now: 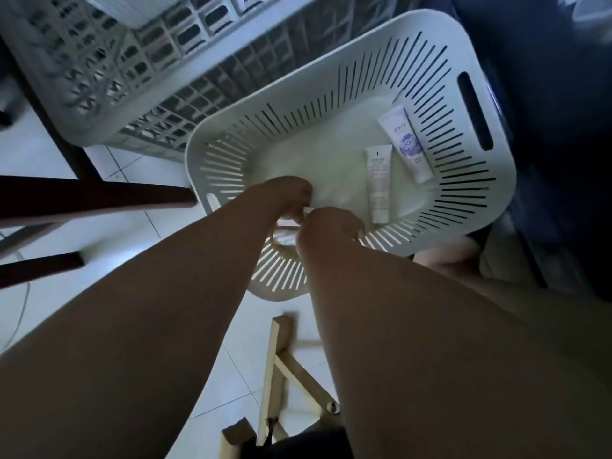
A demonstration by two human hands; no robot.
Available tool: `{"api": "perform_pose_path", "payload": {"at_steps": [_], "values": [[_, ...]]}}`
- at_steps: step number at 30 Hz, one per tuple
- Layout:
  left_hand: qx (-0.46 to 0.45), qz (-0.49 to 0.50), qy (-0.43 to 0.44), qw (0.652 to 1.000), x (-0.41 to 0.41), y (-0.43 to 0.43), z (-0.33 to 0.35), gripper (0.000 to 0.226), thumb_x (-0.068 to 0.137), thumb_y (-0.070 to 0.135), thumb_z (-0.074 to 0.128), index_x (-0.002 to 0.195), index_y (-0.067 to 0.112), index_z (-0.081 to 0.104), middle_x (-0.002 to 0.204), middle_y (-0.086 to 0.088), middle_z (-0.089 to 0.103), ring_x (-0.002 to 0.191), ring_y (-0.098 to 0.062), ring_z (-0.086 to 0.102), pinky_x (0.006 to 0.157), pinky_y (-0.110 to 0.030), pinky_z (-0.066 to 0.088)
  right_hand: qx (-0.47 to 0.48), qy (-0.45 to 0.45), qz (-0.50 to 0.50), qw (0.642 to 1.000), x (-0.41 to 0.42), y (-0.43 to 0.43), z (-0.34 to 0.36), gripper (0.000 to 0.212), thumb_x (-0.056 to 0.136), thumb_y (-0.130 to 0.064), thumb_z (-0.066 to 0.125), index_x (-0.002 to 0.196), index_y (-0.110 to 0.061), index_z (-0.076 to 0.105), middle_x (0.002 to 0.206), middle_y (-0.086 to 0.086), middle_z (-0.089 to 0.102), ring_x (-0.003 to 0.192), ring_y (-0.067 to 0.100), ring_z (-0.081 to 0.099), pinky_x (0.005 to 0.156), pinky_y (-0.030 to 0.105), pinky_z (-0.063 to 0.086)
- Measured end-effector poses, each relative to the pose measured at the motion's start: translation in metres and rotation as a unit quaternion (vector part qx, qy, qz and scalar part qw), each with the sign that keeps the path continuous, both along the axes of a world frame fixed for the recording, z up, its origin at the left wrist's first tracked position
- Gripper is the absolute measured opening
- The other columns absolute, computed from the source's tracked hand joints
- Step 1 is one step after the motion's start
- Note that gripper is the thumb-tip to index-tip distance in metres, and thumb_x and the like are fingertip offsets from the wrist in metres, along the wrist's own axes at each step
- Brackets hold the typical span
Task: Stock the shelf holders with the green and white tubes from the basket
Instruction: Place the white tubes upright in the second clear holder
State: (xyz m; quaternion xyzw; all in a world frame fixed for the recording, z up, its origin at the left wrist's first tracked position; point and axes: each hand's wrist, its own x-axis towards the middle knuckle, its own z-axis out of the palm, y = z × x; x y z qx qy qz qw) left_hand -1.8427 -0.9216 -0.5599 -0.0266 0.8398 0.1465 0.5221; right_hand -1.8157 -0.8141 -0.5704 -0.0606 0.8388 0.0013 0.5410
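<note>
Left hand (284,193) and right hand (331,223) are gripping a pale tube (308,210) mid-frame; a white tube (379,183) and a purple-printed tube (405,144) are waiting unstocked in the basket (331,38).

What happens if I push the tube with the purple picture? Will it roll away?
Probably it slides more than rolls: the purple tube lies flat, with a wide flattened end. The basket floor looks smooth, so it may skid. It looks small and plastic, so likely light and a bit squishy.

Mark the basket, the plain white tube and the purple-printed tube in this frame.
basket (427,28): head view, on its far rim.
plain white tube (378,183): head view, middle of its body.
purple-printed tube (406,145): head view, on the purple print.
</note>
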Motion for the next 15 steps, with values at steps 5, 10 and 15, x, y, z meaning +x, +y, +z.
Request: {"api": "perform_pose_path", "payload": {"at_steps": [5, 10, 15], "values": [[0.025, 0.084, 0.004, 0.996, 0.003, -0.013, 0.01, 0.037, 0.078, 0.009, 0.082, 0.113, 0.017, 0.076, 0.11, 0.0, 0.073, 0.099, -0.017, 0.064, 0.079, -0.023, 0.041, 0.028, 0.027, -0.009, 0.999, -0.008, -0.003, 0.045, 0.036, 0.091, -0.02, 0.066, 0.126, -0.012, 0.064, 0.128, 0.008, 0.064, 0.12, 0.034, 0.062, 0.095, 0.054, 0.052], [0.015, 0.136, 0.018, 0.99, 0.001, -0.024, 0.034, 0.025, 0.081, 0.017, 0.082, 0.104, 0.009, 0.077, 0.099, -0.006, 0.074, 0.096, -0.024, 0.068, 0.078, -0.028, 0.05, -0.009, -0.022, -0.082, 0.996, -0.032, -0.001, 0.062, 0.037, 0.093, -0.024, 0.068, 0.127, -0.008, 0.064, 0.134, 0.01, 0.062, 0.123, 0.032, 0.06, 0.094, 0.041, 0.052], [0.035, 0.27, 0.102, 0.957, -0.001, -0.043, 0.086, 0.041, 0.086, 0.019, 0.082, 0.121, -0.001, 0.069, 0.117, -0.013, 0.067, 0.094, -0.03, 0.068, 0.071, -0.033, 0.051, -0.091, 0.045, -0.194, 0.976, -0.063, 0.021, 0.095, 0.019, 0.094, -0.017, 0.064, 0.11, -0.006, 0.064, 0.096, 0.01, 0.065, 0.091, 0.031, 0.068, 0.075, 0.033, 0.053]]}}
